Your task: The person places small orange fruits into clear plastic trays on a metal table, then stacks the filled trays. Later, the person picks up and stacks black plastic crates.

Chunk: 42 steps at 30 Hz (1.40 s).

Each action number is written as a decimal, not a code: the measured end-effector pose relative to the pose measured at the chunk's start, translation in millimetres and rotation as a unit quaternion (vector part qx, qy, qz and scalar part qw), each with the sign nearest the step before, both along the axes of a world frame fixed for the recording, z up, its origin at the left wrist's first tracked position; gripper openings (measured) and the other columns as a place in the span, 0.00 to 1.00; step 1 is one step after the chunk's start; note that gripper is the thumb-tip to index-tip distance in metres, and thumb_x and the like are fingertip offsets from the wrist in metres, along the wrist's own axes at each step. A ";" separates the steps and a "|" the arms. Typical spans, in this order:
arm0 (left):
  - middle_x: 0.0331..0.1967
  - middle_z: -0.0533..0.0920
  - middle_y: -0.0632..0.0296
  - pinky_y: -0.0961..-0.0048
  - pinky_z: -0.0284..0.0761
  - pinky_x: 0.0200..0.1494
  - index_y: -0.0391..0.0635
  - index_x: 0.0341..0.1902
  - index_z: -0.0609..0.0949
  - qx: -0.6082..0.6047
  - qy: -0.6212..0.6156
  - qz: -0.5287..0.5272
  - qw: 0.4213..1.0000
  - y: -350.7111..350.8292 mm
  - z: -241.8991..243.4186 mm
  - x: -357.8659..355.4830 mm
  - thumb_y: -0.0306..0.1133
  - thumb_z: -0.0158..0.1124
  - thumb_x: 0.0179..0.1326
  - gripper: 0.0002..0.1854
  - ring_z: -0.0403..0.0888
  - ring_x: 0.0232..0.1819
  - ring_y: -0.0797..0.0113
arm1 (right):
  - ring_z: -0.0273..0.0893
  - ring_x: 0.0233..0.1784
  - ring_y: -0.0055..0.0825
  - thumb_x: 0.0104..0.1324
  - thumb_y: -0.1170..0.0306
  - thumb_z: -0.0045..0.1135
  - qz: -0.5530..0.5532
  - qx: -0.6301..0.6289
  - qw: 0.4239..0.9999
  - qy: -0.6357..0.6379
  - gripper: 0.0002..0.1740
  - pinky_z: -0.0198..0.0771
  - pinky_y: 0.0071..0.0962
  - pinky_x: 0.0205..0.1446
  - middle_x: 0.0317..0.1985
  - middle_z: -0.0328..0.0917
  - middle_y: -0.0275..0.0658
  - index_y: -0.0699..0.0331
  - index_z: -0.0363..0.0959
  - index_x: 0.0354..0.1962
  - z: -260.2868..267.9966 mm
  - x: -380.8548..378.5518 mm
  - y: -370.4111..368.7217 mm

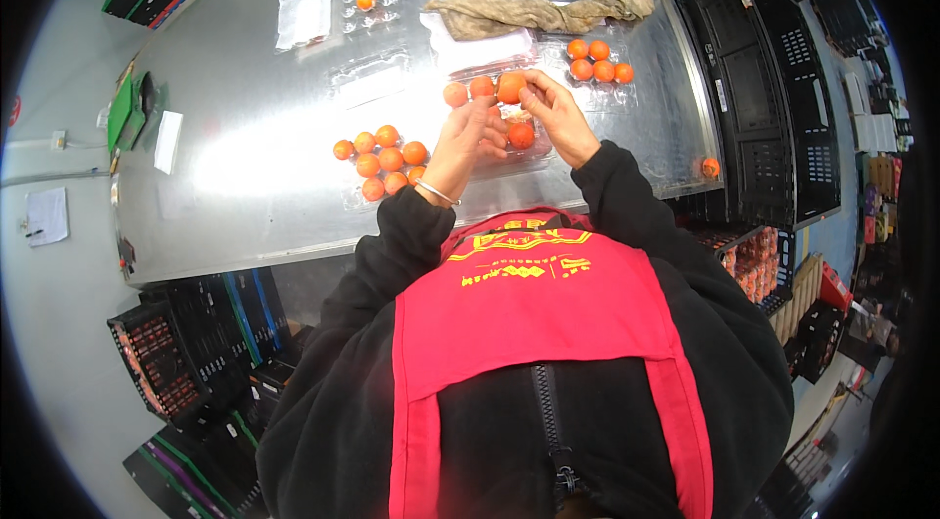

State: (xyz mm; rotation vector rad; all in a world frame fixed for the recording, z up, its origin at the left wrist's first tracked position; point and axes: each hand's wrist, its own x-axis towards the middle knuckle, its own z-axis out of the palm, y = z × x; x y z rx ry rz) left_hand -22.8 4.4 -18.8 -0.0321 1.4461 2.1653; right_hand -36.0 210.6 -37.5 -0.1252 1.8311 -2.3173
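My right hand (562, 115) grips an orange-coloured round fruit (511, 88) between thumb and fingers, above a clear plastic tray (540, 149). My left hand (470, 133), with a bangle at the wrist, hovers over the same tray. Its fingers are apart, and I see nothing held in it. Two fruits (468, 91) sit in the tray's far row, and one more (521, 136) lies at its near right. My left hand partly hides the tray's middle. Left of that hand, another clear tray (352, 205) carries several fruits (379, 160).
A twisted cloth (529, 16) lies across the metal table (257, 218) beyond my hands. A tray with several fruits (602, 71) stands to the right. White pads (305, 12) and a tray with one fruit (366, 0) are farther left. Black crates (760, 100) rise beyond the right edge.
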 end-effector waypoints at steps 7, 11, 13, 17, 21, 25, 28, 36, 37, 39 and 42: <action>0.35 0.79 0.65 0.80 0.71 0.32 0.37 0.66 0.76 -0.138 0.148 -0.001 0.979 11.0 22.3 10.2 0.43 0.55 0.79 0.23 0.75 0.31 0.80 | 0.78 0.50 0.21 0.73 0.70 0.62 -0.014 0.067 0.993 0.097 0.20 0.74 0.22 0.55 0.56 0.72 0.36 0.63 0.71 0.60 29.8 32.6 -14.5; 0.40 0.82 0.62 0.77 0.75 0.37 0.41 0.66 0.78 -0.191 0.299 0.056 0.933 13.2 14.6 16.1 0.35 0.57 0.78 0.19 0.79 0.35 0.75 | 0.79 0.49 0.18 0.72 0.71 0.64 -0.011 -0.014 1.000 -0.017 0.22 0.76 0.20 0.52 0.54 0.75 0.35 0.64 0.70 0.61 33.8 43.1 -14.5; 0.43 0.84 0.60 0.74 0.77 0.41 0.43 0.66 0.79 -0.230 0.375 0.075 0.895 11.5 11.1 16.1 0.31 0.59 0.76 0.18 0.81 0.37 0.73 | 0.79 0.50 0.19 0.72 0.71 0.65 0.001 0.014 1.000 -0.020 0.22 0.76 0.21 0.53 0.53 0.77 0.35 0.64 0.70 0.60 32.7 43.7 -13.3; 0.46 0.84 0.60 0.78 0.77 0.37 0.41 0.65 0.79 -0.225 0.325 0.092 0.914 7.6 10.4 20.2 0.26 0.62 0.73 0.18 0.82 0.37 0.76 | 0.80 0.52 0.21 0.71 0.72 0.65 -0.028 0.034 0.998 0.054 0.21 0.76 0.23 0.55 0.51 0.78 0.36 0.64 0.70 0.59 28.2 44.0 -15.5; 0.45 0.83 0.61 0.83 0.75 0.31 0.39 0.60 0.78 -0.130 0.226 0.102 0.960 10.1 16.6 26.0 0.27 0.63 0.74 0.15 0.80 0.33 0.80 | 0.80 0.52 0.23 0.68 0.74 0.66 -0.060 0.106 0.981 0.149 0.23 0.76 0.24 0.55 0.53 0.76 0.38 0.65 0.70 0.59 28.9 46.0 -19.9; 0.43 0.82 0.61 0.84 0.75 0.30 0.39 0.55 0.75 -0.123 0.207 0.129 0.962 13.3 26.0 27.2 0.28 0.63 0.74 0.11 0.81 0.33 0.79 | 0.80 0.52 0.25 0.66 0.75 0.67 -0.073 0.211 0.949 0.223 0.25 0.77 0.24 0.53 0.53 0.73 0.39 0.66 0.70 0.59 34.4 48.7 -21.6; 0.44 0.82 0.61 0.84 0.74 0.30 0.39 0.54 0.74 -0.101 0.167 0.139 0.971 12.3 31.5 28.7 0.26 0.64 0.73 0.11 0.81 0.34 0.79 | 0.80 0.54 0.26 0.67 0.75 0.67 -0.046 0.148 0.976 0.153 0.25 0.79 0.25 0.54 0.54 0.74 0.39 0.66 0.70 0.60 36.7 49.7 -21.7; 0.51 0.82 0.60 0.76 0.82 0.45 0.40 0.54 0.76 -0.184 0.379 0.109 0.900 8.6 19.9 29.9 0.22 0.63 0.71 0.11 0.85 0.47 0.71 | 0.78 0.61 0.26 0.70 0.75 0.65 0.002 -0.052 0.999 -0.009 0.27 0.78 0.26 0.60 0.56 0.78 0.38 0.65 0.68 0.65 32.3 50.5 -18.2; 0.53 0.82 0.61 0.75 0.82 0.45 0.41 0.54 0.77 -0.196 0.413 0.111 0.882 8.6 17.9 28.8 0.22 0.63 0.70 0.11 0.86 0.48 0.70 | 0.78 0.61 0.26 0.70 0.76 0.65 0.001 -0.064 0.998 -0.013 0.28 0.78 0.27 0.61 0.56 0.78 0.37 0.65 0.68 0.65 32.1 50.5 -17.7; 0.54 0.81 0.60 0.73 0.82 0.47 0.42 0.55 0.77 -0.168 0.399 0.100 0.896 8.5 16.2 27.4 0.20 0.64 0.69 0.13 0.85 0.51 0.68 | 0.79 0.59 0.25 0.68 0.75 0.68 -0.012 -0.036 0.999 0.019 0.27 0.79 0.29 0.58 0.56 0.78 0.37 0.64 0.70 0.63 32.3 50.1 -17.7; 0.55 0.80 0.58 0.70 0.82 0.48 0.42 0.57 0.76 -0.159 0.355 0.113 0.914 8.3 19.3 29.7 0.21 0.65 0.68 0.16 0.85 0.52 0.66 | 0.81 0.53 0.27 0.64 0.74 0.71 -0.061 0.102 0.988 0.095 0.26 0.79 0.32 0.51 0.52 0.78 0.37 0.62 0.73 0.58 34.3 50.5 -18.3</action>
